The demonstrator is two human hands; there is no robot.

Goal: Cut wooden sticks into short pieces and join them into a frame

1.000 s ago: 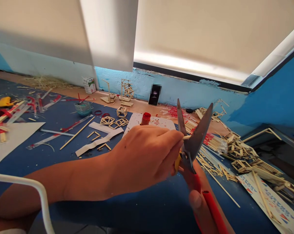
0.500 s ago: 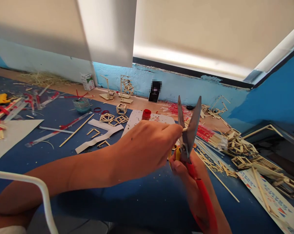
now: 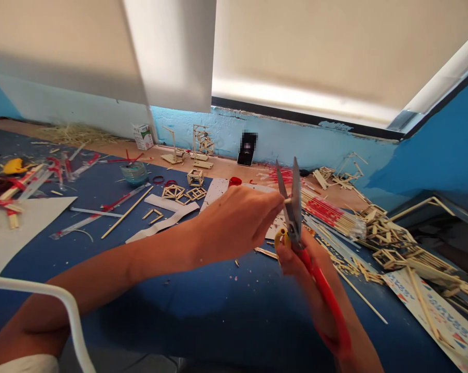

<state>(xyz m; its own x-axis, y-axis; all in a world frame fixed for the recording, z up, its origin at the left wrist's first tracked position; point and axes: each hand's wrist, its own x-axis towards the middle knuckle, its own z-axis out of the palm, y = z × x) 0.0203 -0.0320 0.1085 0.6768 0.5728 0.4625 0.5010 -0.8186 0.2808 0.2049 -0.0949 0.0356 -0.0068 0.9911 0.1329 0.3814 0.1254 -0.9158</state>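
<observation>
My left hand (image 3: 244, 215) is closed in a pinch on a thin wooden stick (image 3: 288, 201), whose short end pokes out between the blades of the shears. In my right hand (image 3: 306, 274) are the red-handled shears (image 3: 295, 220), blades pointing up and slightly parted around the stick. A yellow loop (image 3: 281, 237) shows beside my right thumb. Most of the stick is hidden by my left fingers. Behind the hands lies a white sheet (image 3: 216, 190) with a red cap (image 3: 235, 181) on it.
Bundled red-tipped sticks (image 3: 327, 212) and heaped wooden frames (image 3: 389, 233) are on the right. Small stick cubes (image 3: 195, 177), paper strips (image 3: 172, 220) and a glass jar (image 3: 134, 173) lie left of centre. A phone (image 3: 247, 150) leans on the wall. A white tube (image 3: 69, 300) curves at lower left.
The shear blades have come closer together around the stick. Both hands appear slightly further left against the background, and the view has shifted a little.
</observation>
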